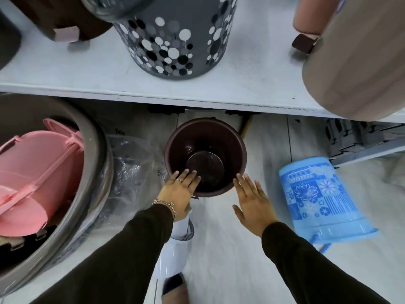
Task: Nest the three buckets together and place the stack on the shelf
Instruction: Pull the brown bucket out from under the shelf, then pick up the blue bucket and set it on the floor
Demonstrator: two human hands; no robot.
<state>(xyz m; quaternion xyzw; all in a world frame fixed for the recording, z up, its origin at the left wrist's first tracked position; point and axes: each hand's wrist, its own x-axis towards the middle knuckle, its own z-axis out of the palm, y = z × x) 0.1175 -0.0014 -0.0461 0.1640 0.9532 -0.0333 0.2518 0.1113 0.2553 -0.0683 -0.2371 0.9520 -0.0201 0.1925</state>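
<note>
A dark brown bucket stands upright on the floor just below the shelf edge, its mouth facing up and empty inside. My left hand lies flat with fingers spread over the bucket's near-left rim. My right hand is open beside the near-right rim, fingertips almost touching it. A light blue bucket with a flower pattern lies on its side on the floor to the right. A white bucket lies under my left forearm, mostly hidden.
On the white shelf stand a grey dotted bin, a brown container at the left and a beige tub at the right. A large grey tub with pink plastic items sits left, next to crumpled clear plastic.
</note>
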